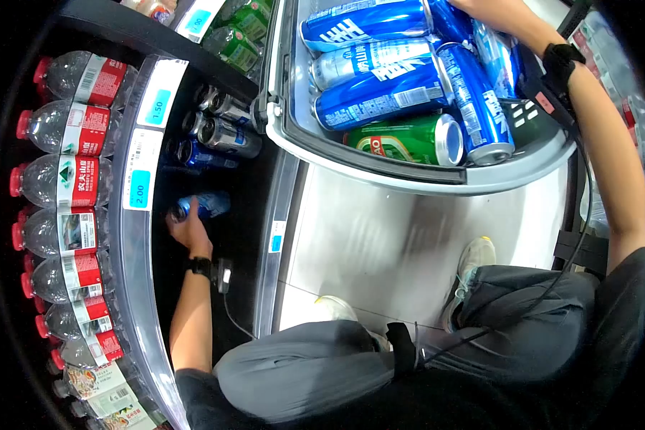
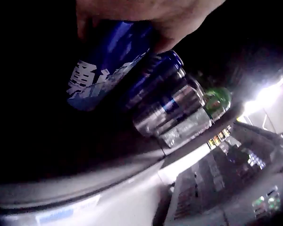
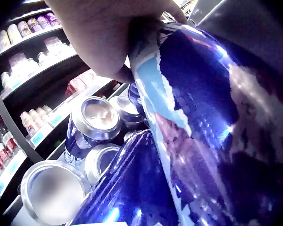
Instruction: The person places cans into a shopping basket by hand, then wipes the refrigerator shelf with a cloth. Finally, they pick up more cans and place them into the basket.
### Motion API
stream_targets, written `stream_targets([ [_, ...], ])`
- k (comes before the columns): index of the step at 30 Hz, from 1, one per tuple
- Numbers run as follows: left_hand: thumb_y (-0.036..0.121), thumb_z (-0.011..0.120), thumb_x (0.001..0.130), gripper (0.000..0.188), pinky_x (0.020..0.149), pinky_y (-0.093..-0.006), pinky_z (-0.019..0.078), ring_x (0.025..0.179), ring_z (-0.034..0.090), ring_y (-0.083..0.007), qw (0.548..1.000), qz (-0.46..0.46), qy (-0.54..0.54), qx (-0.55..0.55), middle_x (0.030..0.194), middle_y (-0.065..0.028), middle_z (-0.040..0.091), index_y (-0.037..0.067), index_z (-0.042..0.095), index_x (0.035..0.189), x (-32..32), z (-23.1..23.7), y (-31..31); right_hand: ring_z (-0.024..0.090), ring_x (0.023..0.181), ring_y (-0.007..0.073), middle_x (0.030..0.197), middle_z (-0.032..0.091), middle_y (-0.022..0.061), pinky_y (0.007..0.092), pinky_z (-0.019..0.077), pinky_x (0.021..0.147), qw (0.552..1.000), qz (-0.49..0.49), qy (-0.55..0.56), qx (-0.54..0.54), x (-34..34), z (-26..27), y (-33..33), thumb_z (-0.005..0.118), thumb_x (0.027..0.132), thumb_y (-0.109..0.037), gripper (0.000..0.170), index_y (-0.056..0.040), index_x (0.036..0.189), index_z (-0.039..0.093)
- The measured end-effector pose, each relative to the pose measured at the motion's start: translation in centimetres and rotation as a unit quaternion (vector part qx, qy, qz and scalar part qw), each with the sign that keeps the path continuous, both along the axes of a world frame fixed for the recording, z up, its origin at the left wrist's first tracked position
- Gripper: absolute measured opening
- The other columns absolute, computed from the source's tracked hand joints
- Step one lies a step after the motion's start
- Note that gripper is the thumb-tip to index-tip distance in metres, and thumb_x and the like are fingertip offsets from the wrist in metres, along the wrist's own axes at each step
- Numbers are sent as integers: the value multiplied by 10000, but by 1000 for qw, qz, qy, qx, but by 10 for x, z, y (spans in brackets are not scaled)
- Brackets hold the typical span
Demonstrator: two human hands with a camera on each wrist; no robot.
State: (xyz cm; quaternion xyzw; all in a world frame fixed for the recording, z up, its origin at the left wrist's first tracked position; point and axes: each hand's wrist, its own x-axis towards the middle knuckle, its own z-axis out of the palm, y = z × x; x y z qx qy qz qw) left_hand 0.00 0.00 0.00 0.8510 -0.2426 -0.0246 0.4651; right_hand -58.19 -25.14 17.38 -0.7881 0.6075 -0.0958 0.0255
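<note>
Left hand (image 1: 189,233) grips a blue can (image 1: 213,205) near one end, over the shelf (image 1: 240,222) left of the basket (image 1: 408,183); probably the easiest reach in there. Right hand (image 3: 104,37) grips a patterned can (image 3: 198,108) inside the basket, likely steadying it. Green can (image 1: 401,140) lies along the basket's near wall (presumably limits rolling).

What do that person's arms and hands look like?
The left hand and right hand wear no gloves. Both have a black wristband, a small box and a thin cable by the wrist. The dark sleeves look short.
</note>
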Motion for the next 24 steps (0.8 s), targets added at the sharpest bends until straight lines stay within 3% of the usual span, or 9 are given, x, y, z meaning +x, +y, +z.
stream_targets([
  [5, 120, 826, 777, 590, 1004, -347, 422, 1113, 545, -228, 973, -227, -24, -22, 1217, -125, 571, -9, 533, 1272, -92, 31, 54, 623, 994, 378, 992, 649, 210, 461, 497, 863, 978, 4, -21, -210, 12, 6, 31, 624, 873, -336, 344, -50, 1058, 665],
  [9, 69, 840, 681, 608, 947, -351, 461, 1050, 585, -260, 899, -389, -203, 3, 1154, -147, 563, 0, 550, 1210, -146, 71, 78, 640, 906, 357, 954, 660, 183, 417, 514, 819, 911, 196, -191, -309, 25, 23, 23, 640, 895, -287, 299, -18, 1026, 642],
  [11, 69, 810, 689, 657, 996, -375, 444, 1109, 578, -279, 843, -486, -231, 8, 1214, -172, 558, 11, 494, 1262, -168, 103, 87, 645, 877, 333, 921, 659, 161, 389, 521, 790, 912, 240, -286, -171, 40, 42, 46, 663, 897, -284, 308, 2, 1009, 637],
  [15, 259, 807, 697, 756, 849, -483, 545, 974, 641, -403, 739, -593, -317, -43, 1171, -263, 548, 36, 405, 1297, -197, 170, 98, 651, 856, 290, 949, 655, 147, 354, 530, 769, 750, 573, -267, -192, 73, 46, 85, 684, 895, -340, 382, -20, 1097, 631],
  [16, 317, 839, 677, 839, 838, -471, 566, 1000, 639, -393, 741, -599, -294, -76, 1202, -243, 520, 79, 367, 1329, -202, 184, 99, 657, 851, 273, 951, 641, 137, 341, 545, 735, 771, 555, -209, -232, 79, 47, 111, 710, 841, -290, 428, -42, 1175, 607],
  [17, 376, 871, 657, 923, 827, -458, 588, 1025, 637, -382, 741, -604, -270, -110, 1233, -222, 493, 121, 330, 1360, -208, 196, 99, 665, 963, 305, 1119, 638, 246, 406, 560, 789, 737, 603, -302, -30, 93, 47, 127, 702, 861, -425, 600, 25, 1238, 581],
  [18, 414, 880, 643, 963, 817, -466, 594, 1034, 630, -389, 743, -595, -265, -152, 1246, -221, 475, 139, 313, 1372, -215, 211, 96, 673, 917, 329, 1036, 655, 222, 421, 559, 762, 678, 623, -344, -182, 102, 36, 141, 746, 815, -364, 566, 34, 1182, 583],
  [21, 418, 920, 593, 1086, 912, -493, 562, 1167, 545, -373, 835, -489, -146, -206, 1351, -195, 374, 222, 249, 1424, -236, 237, 109, 676, 880, 372, 958, 663, 189, 437, 563, 750, 681, 639, -348, -80, 120, 49, 181, 778, 766, -304, 556, 16, 1163, 554],
  [24, 442, 886, 640, 1089, 979, -496, 518, 1255, 470, -385, 866, -435, -55, -238, 1373, -259, 390, 185, 208, 1452, -262, 252, 103, 681, 854, 390, 928, 665, 174, 453, 569, 724, 697, 628, -344, -43, 124, 55, 189, 791, 738, -257, 555, -3, 1160, 535],
])
